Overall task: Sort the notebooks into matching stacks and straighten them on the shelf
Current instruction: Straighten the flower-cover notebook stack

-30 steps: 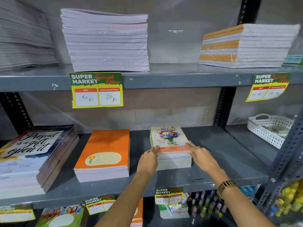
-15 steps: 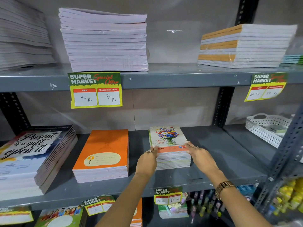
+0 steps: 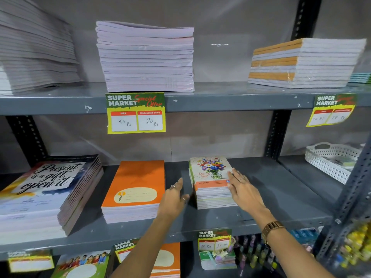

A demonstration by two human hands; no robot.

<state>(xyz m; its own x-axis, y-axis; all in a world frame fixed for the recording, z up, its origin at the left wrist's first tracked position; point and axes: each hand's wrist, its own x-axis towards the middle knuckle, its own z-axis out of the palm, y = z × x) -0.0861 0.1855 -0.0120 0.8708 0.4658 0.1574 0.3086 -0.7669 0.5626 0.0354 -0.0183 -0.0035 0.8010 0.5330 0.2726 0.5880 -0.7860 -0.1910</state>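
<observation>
The floral stack [image 3: 212, 183] sits squared on the middle shelf [image 3: 271, 199]. The right hand [image 3: 244, 192] rests flat and spread against its right edge; the left hand [image 3: 174, 199] hovers open just left of it. Further left, the orange stack [image 3: 134, 189] looks tidy, while the quote-cover stack [image 3: 46, 195] fans out, unstraightened.

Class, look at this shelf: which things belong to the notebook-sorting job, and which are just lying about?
Part of the job:
flower notebooks
orange notebooks
quote notebooks
right hand, resting on the flower notebooks
left hand, open between stacks

Just lying about:
white basket
price tag
</observation>
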